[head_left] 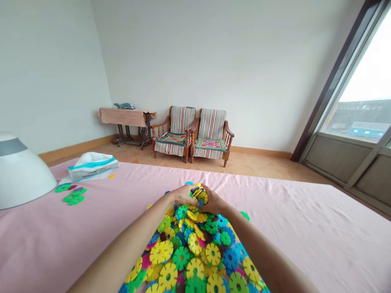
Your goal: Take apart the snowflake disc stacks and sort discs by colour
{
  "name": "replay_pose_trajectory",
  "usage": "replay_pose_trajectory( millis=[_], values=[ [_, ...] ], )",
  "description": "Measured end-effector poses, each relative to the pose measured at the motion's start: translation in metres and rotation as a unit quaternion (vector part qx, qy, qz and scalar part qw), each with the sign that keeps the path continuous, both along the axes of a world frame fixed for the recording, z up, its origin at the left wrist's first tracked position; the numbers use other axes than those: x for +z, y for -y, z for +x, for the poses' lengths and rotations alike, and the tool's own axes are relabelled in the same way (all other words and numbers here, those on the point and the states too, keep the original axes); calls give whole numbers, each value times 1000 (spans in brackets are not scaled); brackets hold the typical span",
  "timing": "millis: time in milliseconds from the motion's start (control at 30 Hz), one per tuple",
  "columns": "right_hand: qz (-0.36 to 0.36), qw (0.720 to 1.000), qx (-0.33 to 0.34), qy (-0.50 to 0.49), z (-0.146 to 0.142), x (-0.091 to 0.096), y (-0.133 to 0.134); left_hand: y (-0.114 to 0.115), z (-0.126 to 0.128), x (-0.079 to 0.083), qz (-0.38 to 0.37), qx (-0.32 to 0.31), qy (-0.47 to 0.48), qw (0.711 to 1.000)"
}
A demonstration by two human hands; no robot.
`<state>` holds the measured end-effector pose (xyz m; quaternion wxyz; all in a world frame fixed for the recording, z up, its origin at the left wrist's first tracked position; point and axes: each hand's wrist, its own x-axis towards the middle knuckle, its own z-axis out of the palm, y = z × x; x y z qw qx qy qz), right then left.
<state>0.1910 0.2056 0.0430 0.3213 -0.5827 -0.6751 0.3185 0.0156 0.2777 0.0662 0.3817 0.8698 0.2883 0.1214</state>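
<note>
A big heap of notched plastic disc pieces [181, 258] in yellow, green, blue and pink spreads between my forearms. At its far end, my left hand [183, 196] and my right hand [213, 200] curve toward each other. Cupped between them is a bunch of mostly yellow snowflake discs [200, 194], with some blue ones among them. The fingers of both hands are wrapped around the far side of this bunch, and their tips are largely hidden.
A pink cloth [293, 228] covers the table. On the left stand a white dome-shaped object [26, 179] and a tissue pack [93, 167], with several loose discs [73, 197] nearby. Farther back are two wooden armchairs [210, 144] and a cloth-draped sewing table [122, 117].
</note>
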Motion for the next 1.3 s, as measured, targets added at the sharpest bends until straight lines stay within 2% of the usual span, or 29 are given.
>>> replay_pose_trajectory(
  millis=[133, 267, 433, 533, 567, 633, 700, 767, 833, 900, 1000, 1133, 1300],
  values=[
    [17, 997, 0, -72, 11, 2, 19, 18, 17, 5, -16, -24, 48, 998],
    [8, 994, 5, -108, 37, 9, 54, 41, 24, 14, -25, -77, 70, 994],
    [11, 995, 60, -74, 66, 22, 103, 82, 20, 28, -53, -144, 69, 986],
    [12, 997, 69, -40, 80, 25, 128, 114, 15, 35, -46, -151, 70, 985],
    [8, 998, 54, -24, 85, 25, 136, 127, 13, 37, -29, -150, 73, 986],
    [-2, 1000, 12, 17, 94, 23, 152, 155, 9, 39, 82, -159, 73, 981],
    [-15, 998, -12, 64, 103, 21, 169, 182, 4, 37, 158, -223, 44, 961],
    [-36, 992, -2, 121, 106, 20, 185, 206, -2, 32, 214, -281, -5, 935],
    [-70, 981, 14, 178, 103, 21, 197, 222, -6, 25, 262, -281, -34, 923],
    [-91, 972, 18, 216, 93, 22, 203, 229, -10, 16, 289, -257, -50, 921],
    [-82, 972, 11, 220, 72, 21, 199, 225, -15, 3, 324, -199, -58, 923],
    [-51, 979, 6, 196, 47, 13, 182, 208, -26, -9, 371, -133, -64, 917],
    [-18, 985, -2, 172, 27, 6, 163, 176, -54, -8, 395, -22, -89, 914]
  ],
)
